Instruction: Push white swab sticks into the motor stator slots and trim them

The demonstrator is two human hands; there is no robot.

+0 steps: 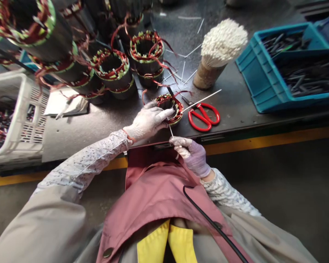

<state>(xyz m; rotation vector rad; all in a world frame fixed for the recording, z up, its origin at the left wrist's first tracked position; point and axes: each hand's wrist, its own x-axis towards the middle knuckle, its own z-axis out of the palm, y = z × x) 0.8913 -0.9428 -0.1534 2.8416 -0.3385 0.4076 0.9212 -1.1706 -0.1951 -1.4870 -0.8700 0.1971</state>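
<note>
On the bench near its front edge stands a small motor stator (177,116) with red-brown copper windings and pale green insulation. My left hand (149,121), in a white glove, grips its left side, fingers over the rim and partly into the bore. A thin white cord (171,130) runs from the stator's front down to my right hand (193,155). This hand, in a purple and white glove, pinches the cord's end below the bench edge. The cord's other stretch (204,99) sticks out stiffly to the upper right. Red-handled scissors (200,106) lie right of the stator, under that stretch.
Several stacked stators (112,69) with loose leads crowd the back left. A white crate (30,113) sits at far left. A bundle of white cords (223,40) stands upright behind the scissors. Loose cords (183,69) lie nearby. A blue bin (252,76) holds dark pieces.
</note>
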